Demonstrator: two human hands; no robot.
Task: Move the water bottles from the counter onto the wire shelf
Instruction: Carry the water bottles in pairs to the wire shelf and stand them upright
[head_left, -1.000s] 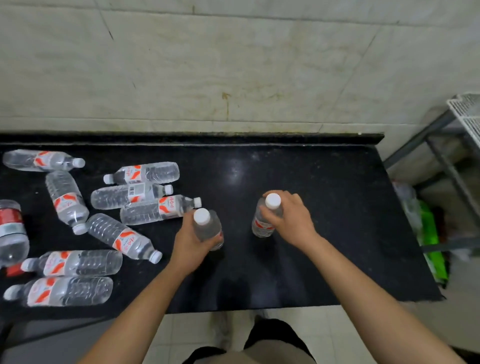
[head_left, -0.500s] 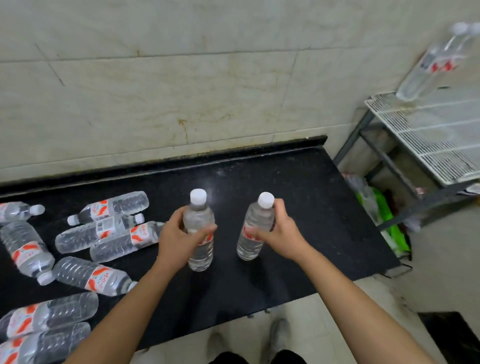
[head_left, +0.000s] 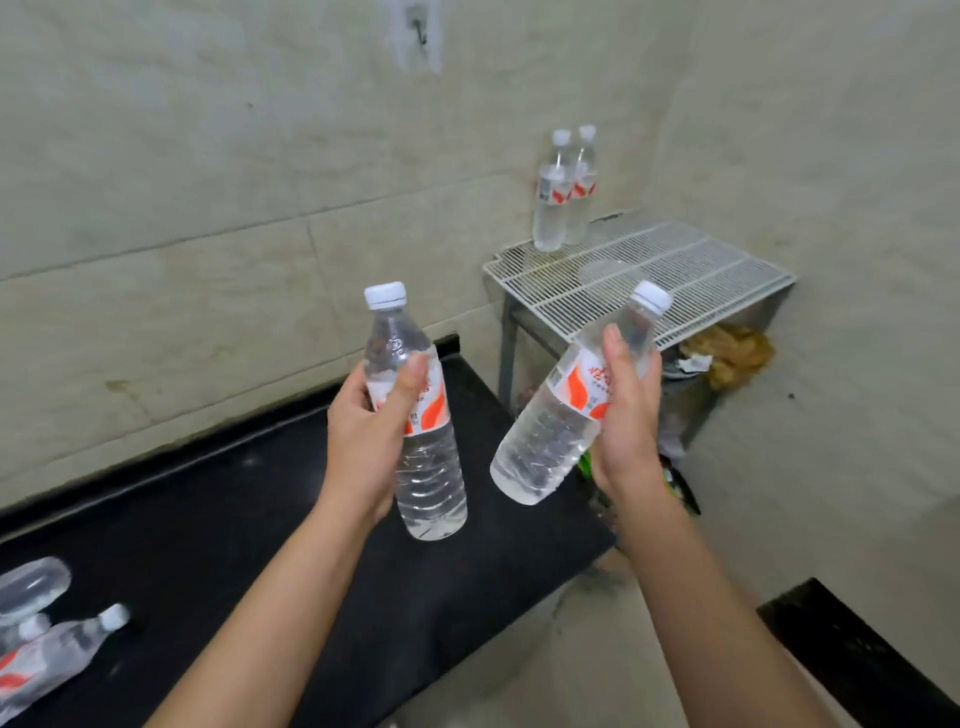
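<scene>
risk is lying with the right hand (head_left: 626, 415), gripping a tilted bottle (head_left: 545, 441) short of the wire shelf (head_left: 675, 270) ahead: landing slanted, it could be toppling. left hand (head_left: 363, 436) is gripping an upright bottle (head_left: 431, 483) beside it.

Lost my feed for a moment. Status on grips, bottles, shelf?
Left grip holds upright bottle, right grip holds tilted bottle. Both airborne, short of wire shelf. Two bottles stand at shelf's back corner; nothing seen blocking.
</scene>
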